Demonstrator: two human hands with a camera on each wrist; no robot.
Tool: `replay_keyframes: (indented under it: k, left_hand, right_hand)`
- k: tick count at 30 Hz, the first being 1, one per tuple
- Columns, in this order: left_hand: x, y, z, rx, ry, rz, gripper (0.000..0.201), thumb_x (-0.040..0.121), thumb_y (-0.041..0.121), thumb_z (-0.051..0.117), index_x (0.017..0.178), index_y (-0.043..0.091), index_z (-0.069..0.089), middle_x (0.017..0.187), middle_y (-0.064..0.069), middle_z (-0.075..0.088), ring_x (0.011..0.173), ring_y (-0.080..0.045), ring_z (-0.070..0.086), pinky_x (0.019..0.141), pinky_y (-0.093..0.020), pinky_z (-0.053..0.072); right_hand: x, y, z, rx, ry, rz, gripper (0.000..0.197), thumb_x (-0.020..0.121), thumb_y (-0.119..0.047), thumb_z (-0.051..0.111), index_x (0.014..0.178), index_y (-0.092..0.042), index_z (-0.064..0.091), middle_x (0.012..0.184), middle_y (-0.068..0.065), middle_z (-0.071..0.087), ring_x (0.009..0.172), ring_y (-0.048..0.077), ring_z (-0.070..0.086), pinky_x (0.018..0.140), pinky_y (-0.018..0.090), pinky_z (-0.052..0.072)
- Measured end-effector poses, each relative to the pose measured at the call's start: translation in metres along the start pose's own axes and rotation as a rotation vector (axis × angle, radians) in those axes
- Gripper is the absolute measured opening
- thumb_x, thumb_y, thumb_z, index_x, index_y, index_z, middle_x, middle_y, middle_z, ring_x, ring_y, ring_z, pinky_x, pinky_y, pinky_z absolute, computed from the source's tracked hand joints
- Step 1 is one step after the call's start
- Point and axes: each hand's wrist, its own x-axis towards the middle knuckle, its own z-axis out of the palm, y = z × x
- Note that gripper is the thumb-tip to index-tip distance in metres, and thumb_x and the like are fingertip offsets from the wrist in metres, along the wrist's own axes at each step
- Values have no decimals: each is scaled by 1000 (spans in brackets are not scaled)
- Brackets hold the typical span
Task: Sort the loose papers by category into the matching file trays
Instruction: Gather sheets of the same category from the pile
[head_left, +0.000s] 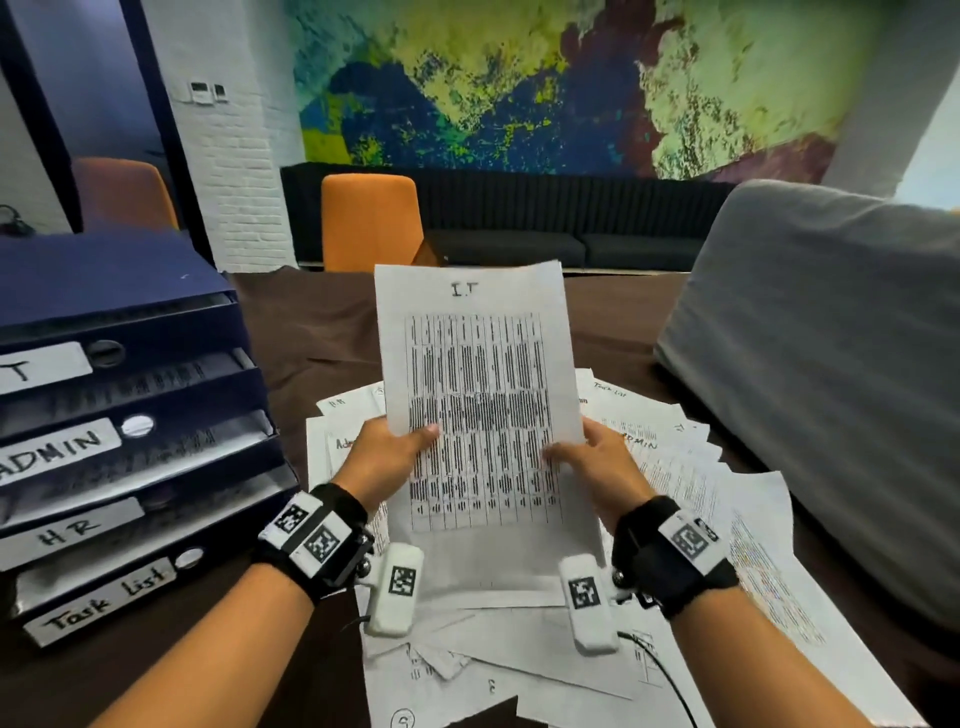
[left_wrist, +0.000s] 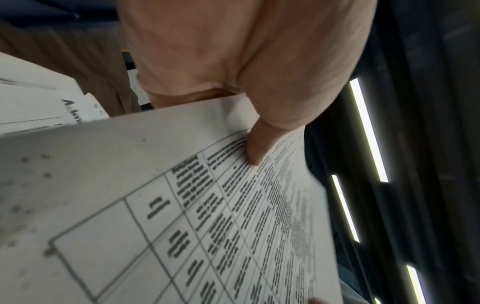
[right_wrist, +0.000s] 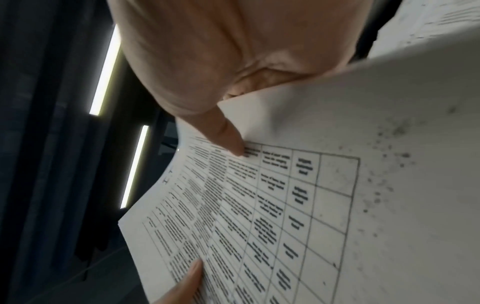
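Sheet headed "I.T" (head_left: 475, 384) pinched by left hand (head_left: 387, 457) and right hand (head_left: 597, 462); reading done, next into top tray (head_left: 119, 332) of file trays (head_left: 130, 431), left of loose papers (head_left: 691, 467).

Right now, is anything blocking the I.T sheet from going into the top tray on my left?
Nothing visible does. Both hands hold the I.T sheet up above the loose papers, and the top tray sits unobstructed across bare table.

White sheet (head_left: 478, 405) — black grid; navy trays (head_left: 130, 415); orange chair (head_left: 371, 223).

Sheet (head_left: 478, 395) — "I.T"; trays (head_left: 130, 452) — "ADMIN", "HR", "Task list".
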Motion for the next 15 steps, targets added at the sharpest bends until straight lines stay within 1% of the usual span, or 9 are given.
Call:
replay_keyframes:
  k: [2, 4, 5, 7, 9, 10, 13, 14, 15]
  left_hand:
    - [-10, -13, -4, 9, -39, -27, 28, 94, 26, 67, 120, 14, 68, 115, -4, 73, 111, -26, 66, 105, -52, 47]
    - [-22, -27, -8, 26, -83, -60, 26, 95, 24, 65, 119, 13, 68, 112, -3, 75, 109, -24, 68, 105, -51, 48]
    - [-28, -33, -10, 39, -109, -69, 23, 95, 23, 65, 116, 14, 69, 109, -4, 76, 107, -23, 70, 103, -50, 49]
    - [-40, -42, -14, 52, -135, -88, 23, 94, 26, 66, 113, 15, 70, 108, -4, 76, 106, -24, 70, 103, -50, 50]
    - [-46, -49, -19, 35, -137, -107, 33, 89, 33, 68, 116, 15, 69, 111, -3, 75, 110, -23, 69, 105, -51, 48]
    - [-47, -51, -20, 26, -134, -120, 34, 88, 33, 69, 117, 15, 68, 113, -2, 75, 111, -23, 68, 106, -50, 47]
    - [-46, -52, -26, -18, -81, -165, 26, 95, 23, 66, 119, 15, 67, 114, -1, 75, 113, -22, 67, 107, -48, 46]
    - [-46, -50, -29, -66, -62, -187, 24, 96, 19, 64, 119, 14, 67, 114, -2, 75, 113, -23, 68, 106, -47, 47]
    - [-46, -49, -31, -127, -40, -205, 24, 97, 15, 62, 120, 11, 67, 114, -4, 75, 113, -25, 68, 105, -47, 48]
  right_hand:
    - [-10, 13, 1, 60, 6, 12, 21, 90, -7, 60, 107, -14, 70, 93, 11, 75, 78, 26, 68, 71, 40, 57]
    - [-17, 23, 2, 104, -1, 21, 23, 93, -6, 54, 106, -17, 70, 92, 6, 75, 75, 21, 67, 66, 32, 53]
    - [-19, 27, 1, 118, 3, 28, 24, 95, -6, 52, 105, -18, 70, 92, 5, 74, 75, 20, 66, 64, 31, 52]
    - [-20, 32, 2, 120, 3, 40, 23, 96, -5, 50, 102, -17, 69, 91, 6, 71, 73, 20, 62, 63, 30, 51]
    - [-21, 35, 6, 101, -26, 42, 22, 97, -4, 50, 102, -16, 68, 91, 7, 69, 74, 20, 61, 63, 30, 51]
    - [-20, 36, 7, 98, -34, 42, 21, 97, -5, 50, 101, -16, 67, 91, 7, 69, 74, 21, 60, 63, 30, 50]
    - [-18, 34, 13, 105, -55, 30, 16, 98, -9, 53, 102, -17, 66, 89, 6, 71, 72, 19, 63, 60, 27, 50]
    - [-17, 34, 15, 97, -71, 35, 15, 98, -10, 55, 103, -17, 66, 91, 5, 73, 73, 19, 66, 60, 27, 51]
    - [-16, 36, 17, 85, -93, 41, 14, 97, -10, 56, 105, -17, 67, 94, 5, 75, 76, 18, 70, 63, 28, 53]
